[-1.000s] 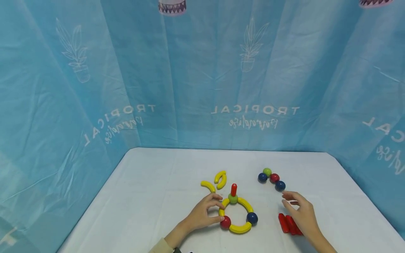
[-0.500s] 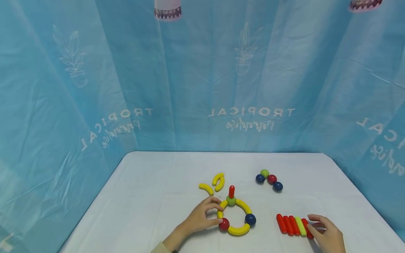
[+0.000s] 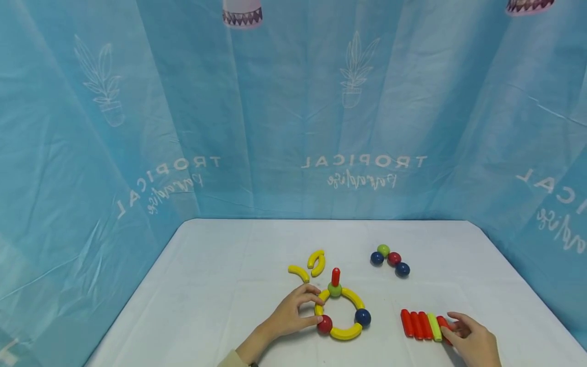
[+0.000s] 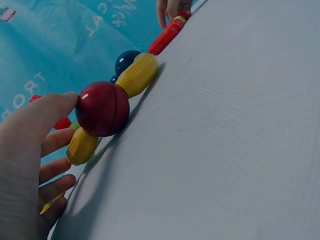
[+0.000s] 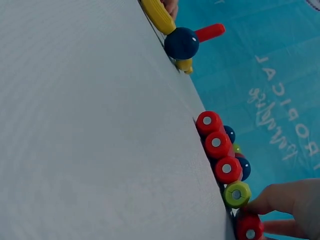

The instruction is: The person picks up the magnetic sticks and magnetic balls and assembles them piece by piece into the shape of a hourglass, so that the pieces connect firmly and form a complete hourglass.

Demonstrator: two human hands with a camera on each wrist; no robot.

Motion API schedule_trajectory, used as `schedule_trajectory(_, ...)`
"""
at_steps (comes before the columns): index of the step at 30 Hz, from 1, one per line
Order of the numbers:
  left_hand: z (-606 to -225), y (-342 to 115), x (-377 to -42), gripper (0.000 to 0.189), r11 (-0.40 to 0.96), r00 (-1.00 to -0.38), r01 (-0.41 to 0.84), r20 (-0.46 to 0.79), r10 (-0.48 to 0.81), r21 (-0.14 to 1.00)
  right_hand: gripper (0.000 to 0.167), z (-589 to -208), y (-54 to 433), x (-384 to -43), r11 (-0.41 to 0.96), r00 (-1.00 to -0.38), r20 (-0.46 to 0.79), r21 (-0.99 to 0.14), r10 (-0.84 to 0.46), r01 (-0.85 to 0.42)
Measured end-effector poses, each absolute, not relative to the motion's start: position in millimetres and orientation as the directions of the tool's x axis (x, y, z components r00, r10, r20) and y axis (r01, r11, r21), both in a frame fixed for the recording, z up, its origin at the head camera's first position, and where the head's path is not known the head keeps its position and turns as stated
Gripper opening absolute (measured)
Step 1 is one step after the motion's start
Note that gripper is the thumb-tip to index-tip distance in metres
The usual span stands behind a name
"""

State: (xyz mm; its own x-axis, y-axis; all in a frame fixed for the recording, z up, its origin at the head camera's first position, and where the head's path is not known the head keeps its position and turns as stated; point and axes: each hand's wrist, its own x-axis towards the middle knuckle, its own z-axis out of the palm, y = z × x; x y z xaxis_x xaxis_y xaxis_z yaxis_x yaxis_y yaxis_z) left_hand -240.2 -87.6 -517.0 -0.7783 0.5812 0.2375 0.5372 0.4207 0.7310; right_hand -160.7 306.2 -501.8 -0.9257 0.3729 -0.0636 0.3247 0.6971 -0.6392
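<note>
In the head view my left hand (image 3: pixel 293 309) rests at the left side of a ring made of yellow curved rods (image 3: pixel 346 333) and balls. Its thumb is on the red ball (image 4: pixel 102 109) and its fingers lie along the yellow curved rod (image 4: pixel 82 146) beside it. A green ball (image 3: pixel 335 290) at the ring's far side bears a red rod (image 3: pixel 336 277) pointing up; a blue ball (image 3: pixel 363 317) sits at the right. My right hand (image 3: pixel 474 340) pinches the rightmost red rod (image 5: pixel 248 226) of a row, beside the green rod (image 5: pixel 236 194).
Several red rods (image 3: pixel 416 324) lie side by side left of the green one. Loose balls (image 3: pixel 394 259) in blue, green and red sit farther back. Three yellow curved rods (image 3: pixel 299 273) lie behind the ring. A blue curtain (image 3: pixel 275 112) surrounds the white table (image 3: pixel 220 275).
My right hand has moved from near the loose balls toward the front right, uncovering the row of rods, and now grips the end red one. My left hand has stayed at the ring.
</note>
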Motion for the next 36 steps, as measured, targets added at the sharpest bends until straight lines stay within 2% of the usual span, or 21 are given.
schedule_trajectory(7, -518.0, -88.5, -239.6, 0.032, 0.422, -0.782, 0.531, 0.234, 0.577, 0.735, 0.045, -500.3, 300.9, -159.7, 0.649, -0.893, -0.011, -0.684, 0.449, 0.335)
schedule_trajectory(13, -518.7, -88.3, -239.6, 0.031, 0.418, -0.781, 0.532, 0.237, 0.577, 0.736, 0.042, -489.9, 289.8, -160.8, 0.627, -0.855, 0.120, -0.732, 0.505, 0.268)
schedule_trajectory(16, -518.2, -88.2, -239.6, 0.032, 0.417, -0.780, 0.534, 0.237, 0.579, 0.736, 0.041, -484.1, 280.0, -164.6, 0.608, -0.856, 0.129, -0.757, 0.500, 0.241)
schedule_trajectory(21, -517.0, -89.2, -239.9, 0.032, 0.412, -0.778, 0.537, 0.242, 0.580, 0.736, 0.039, -475.0, 255.8, -175.3, 0.586, -0.902, 0.115, -0.792, 0.417, 0.170)
schedule_trajectory(26, -515.2, -89.8, -240.2, 0.030, 0.403, -0.773, 0.543, 0.252, 0.582, 0.737, 0.038, -471.2, 226.1, -187.0, 0.570, -0.943, 0.180, -0.822, 0.278, 0.012)
schedule_trajectory(30, -514.9, -89.9, -240.6, 0.029, 0.398, -0.768, 0.549, 0.256, 0.587, 0.735, 0.036, -473.3, 202.1, -193.5, 0.498, -0.955, 0.239, -0.858, 0.178, -0.123)
schedule_trajectory(36, -515.8, -89.1, -241.2, 0.029, 0.407, -0.768, 0.550, 0.251, 0.589, 0.729, 0.030, -474.5, 177.3, -192.6, 0.422, -0.957, 0.277, -0.880, 0.084, -0.218)
